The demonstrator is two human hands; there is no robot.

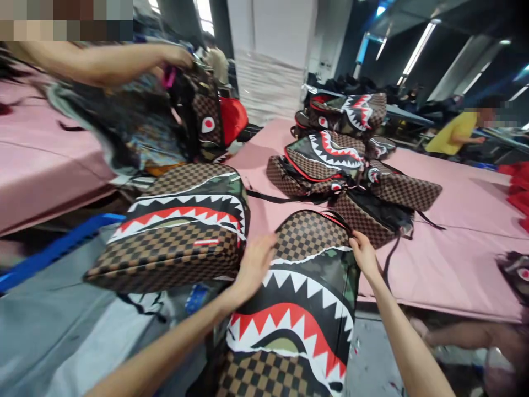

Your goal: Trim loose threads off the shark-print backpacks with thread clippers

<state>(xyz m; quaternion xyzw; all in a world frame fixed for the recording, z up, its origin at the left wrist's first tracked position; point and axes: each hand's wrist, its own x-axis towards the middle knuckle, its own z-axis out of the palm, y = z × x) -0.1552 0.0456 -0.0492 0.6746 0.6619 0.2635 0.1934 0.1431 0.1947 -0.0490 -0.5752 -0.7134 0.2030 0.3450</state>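
Observation:
A brown checkered backpack (pixel 309 286) with a red-and-white shark-mouth print hangs in front of me, its rounded top by the table edge. My left hand (pixel 255 263) is closed on its left side, near the top; some fingertips are hidden. At the upper right edge, my right hand (pixel 364 252) pinches the rim near the zipper. A second shark-print backpack (pixel 177 231) lies to the left, close to my left hand.
A pile of similar backpacks (pixel 334 149) covers part of the pink table (pixel 463 242). At the far left, a co-worker's arm (pixel 107 65) reaches over another bag (pixel 206 118). A blue bar (pixel 61 251) runs along the lower left. Another person in yellow (pixel 452 132) stands at the back right.

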